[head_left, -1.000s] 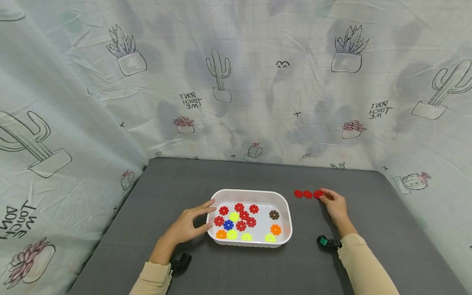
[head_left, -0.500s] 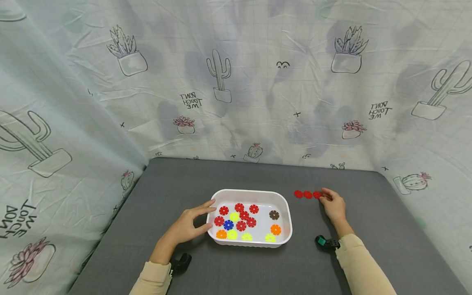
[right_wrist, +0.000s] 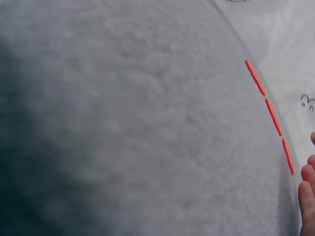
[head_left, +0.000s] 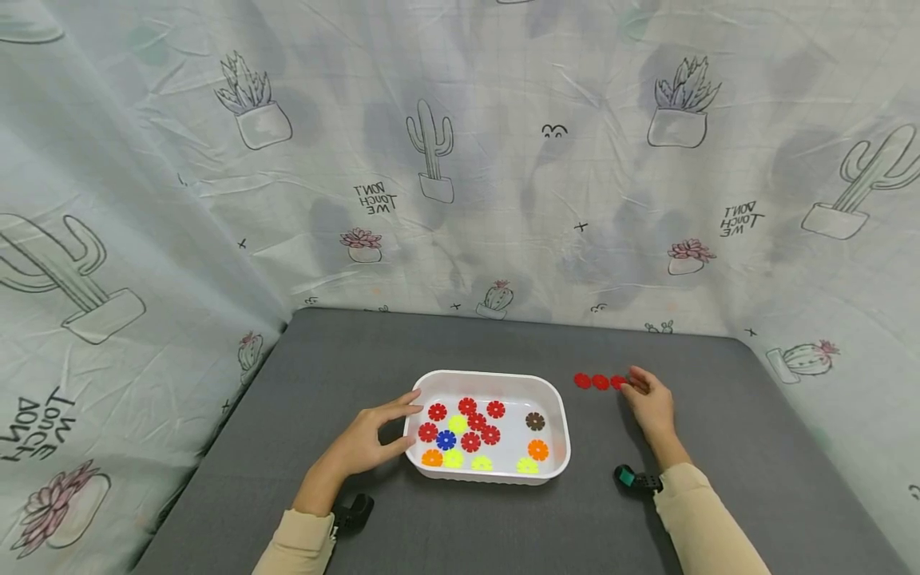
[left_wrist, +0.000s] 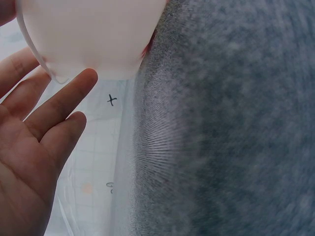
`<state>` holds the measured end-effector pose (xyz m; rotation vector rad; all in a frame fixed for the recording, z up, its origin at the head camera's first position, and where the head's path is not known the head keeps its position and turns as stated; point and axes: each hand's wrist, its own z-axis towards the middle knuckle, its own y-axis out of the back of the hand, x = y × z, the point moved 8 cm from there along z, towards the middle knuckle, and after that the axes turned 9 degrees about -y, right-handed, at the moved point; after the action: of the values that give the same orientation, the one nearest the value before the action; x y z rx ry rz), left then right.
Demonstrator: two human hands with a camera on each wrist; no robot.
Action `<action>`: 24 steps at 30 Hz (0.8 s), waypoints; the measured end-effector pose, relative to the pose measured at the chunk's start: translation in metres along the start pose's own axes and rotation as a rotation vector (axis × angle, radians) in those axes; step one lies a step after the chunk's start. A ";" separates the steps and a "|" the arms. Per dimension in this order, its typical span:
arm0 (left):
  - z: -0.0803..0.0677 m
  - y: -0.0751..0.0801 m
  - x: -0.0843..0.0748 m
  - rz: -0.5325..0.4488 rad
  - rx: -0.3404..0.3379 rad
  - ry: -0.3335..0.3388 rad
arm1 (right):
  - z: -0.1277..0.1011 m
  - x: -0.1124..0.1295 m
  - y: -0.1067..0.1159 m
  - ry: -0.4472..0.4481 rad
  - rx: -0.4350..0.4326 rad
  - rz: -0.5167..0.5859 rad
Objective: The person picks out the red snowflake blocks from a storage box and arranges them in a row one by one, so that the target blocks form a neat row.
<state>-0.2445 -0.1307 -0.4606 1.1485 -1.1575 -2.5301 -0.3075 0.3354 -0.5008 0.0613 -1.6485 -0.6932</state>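
1. Little shifts over the last second: the third red disc point(head_left: 617, 383) sits a touch nearer its neighbour, the middle red disc point(head_left: 600, 382), and the right hand point(head_left: 652, 406) shifts only slightly at its side.
2. For the work in hand, I judge this third disc as good as placed: with the end red disc point(head_left: 582, 381) it makes a fairly straight row on the desk point(head_left: 460, 527), right of the white tray point(head_left: 492, 478). The right wrist view shows narrow gaps between the three.
3. The right hand looks relaxed, thumb and forefinger a little apart at the row's near end; nothing appears gripped. Whether the fingertips touch the disc, I cannot tell.
4. The left hand point(head_left: 362, 441) is spread, its thumb and fingers resting at the tray's left end without clenching it.
5. Seven loose red discs point(head_left: 470, 442) lie inside the tray, among yellow, orange, blue and brown ones.
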 end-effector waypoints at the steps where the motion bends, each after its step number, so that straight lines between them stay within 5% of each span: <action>1: 0.000 0.000 0.000 0.008 0.000 0.000 | -0.002 0.003 -0.001 0.012 0.014 -0.002; 12: -0.001 0.000 0.001 -0.015 0.003 0.021 | -0.030 0.056 -0.024 0.233 0.178 0.041; 24: -0.001 0.001 0.000 -0.008 0.004 0.049 | -0.077 0.105 -0.058 0.350 0.333 0.144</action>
<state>-0.2435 -0.1319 -0.4604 1.2121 -1.1489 -2.4917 -0.2796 0.2131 -0.4326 0.2847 -1.3987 -0.2736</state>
